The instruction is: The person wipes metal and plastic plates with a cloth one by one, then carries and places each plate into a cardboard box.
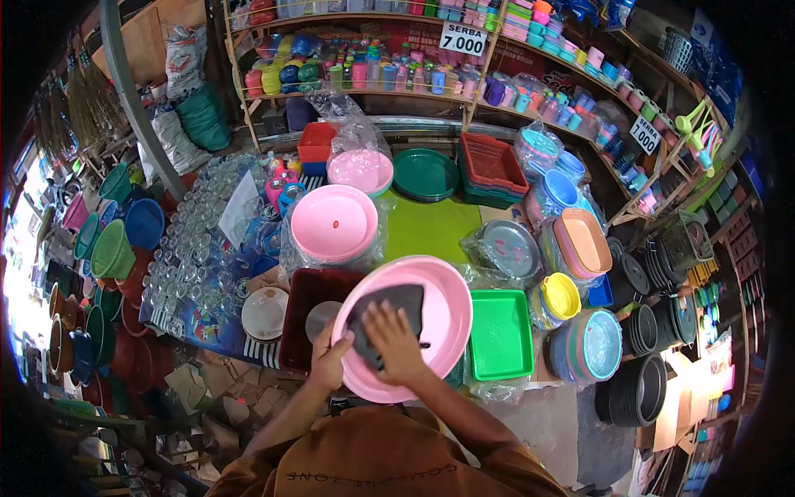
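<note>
A large pink basin (447, 319) is tilted in front of my body, its inside facing me. My left hand (331, 358) grips the basin's left rim, thumb on the inner side. Inside the basin lies a dark grey cloth (403, 300). My right hand (392, 341) rests flat on that cloth with its fingers spread. Part of the cloth is hidden under the right hand. Just beyond, a stack of pink basins (334, 222) in clear plastic stands on the table. A green tray (502, 335) sits to the right of the held basin.
Glassware (195, 240) covers the table's left part, near white plates (266, 313). A dark red tray (300, 319) lies at the held basin's left. Yellow bowls (561, 296) and blue-rimmed baskets (598, 344) stand at the right. Shelves of cups (389, 76) line the back.
</note>
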Tool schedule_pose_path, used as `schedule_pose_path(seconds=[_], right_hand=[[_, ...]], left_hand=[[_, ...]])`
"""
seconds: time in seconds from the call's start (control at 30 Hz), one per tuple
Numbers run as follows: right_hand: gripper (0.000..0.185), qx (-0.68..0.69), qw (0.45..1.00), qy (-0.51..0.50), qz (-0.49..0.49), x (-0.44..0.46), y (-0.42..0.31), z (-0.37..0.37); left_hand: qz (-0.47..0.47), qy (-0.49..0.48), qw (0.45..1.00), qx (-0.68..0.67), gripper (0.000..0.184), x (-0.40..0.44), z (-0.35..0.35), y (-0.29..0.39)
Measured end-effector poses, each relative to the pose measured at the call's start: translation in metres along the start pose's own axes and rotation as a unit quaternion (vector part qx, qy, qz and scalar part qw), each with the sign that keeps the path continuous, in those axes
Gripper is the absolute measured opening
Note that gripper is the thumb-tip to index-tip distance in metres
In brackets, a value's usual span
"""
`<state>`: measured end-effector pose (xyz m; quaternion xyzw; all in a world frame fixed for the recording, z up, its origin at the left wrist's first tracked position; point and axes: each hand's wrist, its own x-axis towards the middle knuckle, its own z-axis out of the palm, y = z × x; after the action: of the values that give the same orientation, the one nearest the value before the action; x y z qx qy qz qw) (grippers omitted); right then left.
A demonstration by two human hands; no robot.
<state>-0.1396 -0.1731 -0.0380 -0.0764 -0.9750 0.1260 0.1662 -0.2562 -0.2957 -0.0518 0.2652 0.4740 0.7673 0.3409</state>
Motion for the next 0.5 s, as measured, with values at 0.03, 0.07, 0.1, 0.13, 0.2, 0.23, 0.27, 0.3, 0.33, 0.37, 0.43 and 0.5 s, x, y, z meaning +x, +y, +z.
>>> schedule_pose_path(seconds=[0.03,0.07,0.1,0.13,0.2,0.23,0.27,0.3,0.33,0.37,0.43,0.5], right_hand=[[0.079,0.017,0.999,-0.032,-0.017,-0.010,-0.006,0.003],[0.080,0.034,0.997,-0.063,-0.035,-0.017,-0.011,0.007],[0.080,0.040,0.996,-0.076,-0.032,-0.024,-0.007,0.011],[0.080,0.041,0.996,-0.076,-0.032,-0.027,0.001,0.013],[0.081,0.029,0.996,-0.006,0.085,-0.031,0.019,0.016],[0.082,0.005,0.994,0.011,0.109,-0.027,0.029,0.015],[0.082,0.027,0.990,0.046,0.132,-0.022,0.034,0.015],[0.081,0.027,0.986,0.064,0.151,-0.014,0.033,0.009],[0.079,0.025,0.982,0.082,0.169,-0.007,0.028,0.004],[0.079,0.027,0.986,0.084,0.144,-0.001,0.022,0.005],[0.079,0.055,0.993,0.050,0.092,0.007,0.004,0.009],[0.078,0.122,0.992,-0.010,0.026,0.002,-0.016,0.016]], left_hand=[[0.001,0.008,0.997,-0.075,0.035,0.006,0.004,0.006],[-0.016,0.036,0.994,-0.099,0.035,0.005,0.005,0.012],[-0.013,0.035,0.995,-0.097,0.036,0.006,0.004,0.018],[-0.009,0.035,0.995,-0.096,0.037,0.007,0.003,0.021],[0.011,0.042,0.995,-0.086,0.039,0.005,-0.002,0.015],[0.030,0.047,0.996,-0.077,0.041,0.004,-0.004,0.013],[0.027,0.045,0.996,-0.076,0.041,0.001,-0.003,0.012],[0.012,0.043,0.995,-0.088,0.042,-0.003,0.002,0.011],[-0.004,0.041,0.994,-0.100,0.043,-0.006,0.008,0.010],[0.020,0.034,0.994,-0.105,0.044,-0.009,0.015,0.009],[0.013,0.035,0.992,-0.117,0.045,-0.009,0.009,-0.006],[-0.008,0.059,0.990,-0.127,0.045,-0.009,0.004,-0.010]])
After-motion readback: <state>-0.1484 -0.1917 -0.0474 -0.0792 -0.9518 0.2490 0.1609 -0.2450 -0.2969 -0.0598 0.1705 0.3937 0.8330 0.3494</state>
